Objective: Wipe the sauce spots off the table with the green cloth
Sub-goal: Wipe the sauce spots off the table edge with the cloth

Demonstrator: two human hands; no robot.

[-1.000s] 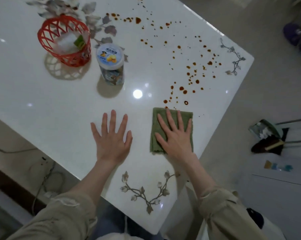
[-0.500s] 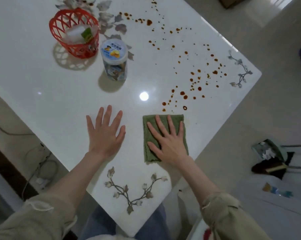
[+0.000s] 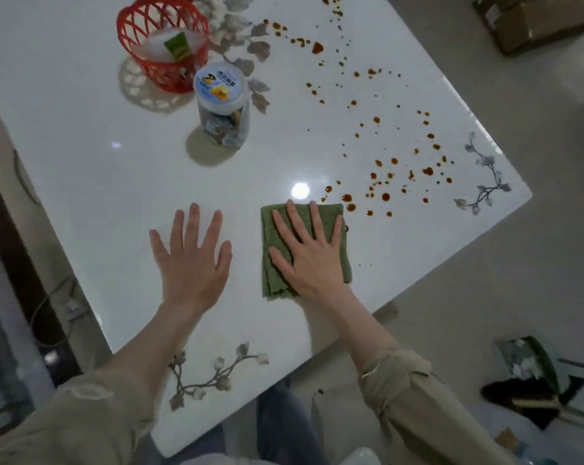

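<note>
A folded green cloth lies flat on the white glossy table. My right hand presses on it with fingers straight and spread. Brown sauce spots are scattered from just beyond the cloth's far right corner up across the right half of the table to its far edge. The nearest drops touch the cloth's corner. My left hand rests flat on the bare table a little to the left of the cloth, fingers spread.
A red lattice basket stands at the far left, with a clear jar with a pale blue lid just in front of it. The table's right edge runs diagonally close to the spots. A cardboard box and a brush lie on the floor.
The view has shifted and the cloth under my right hand has moved slightly towards the nearest sauce spots. My left hand stays flat on the table.
</note>
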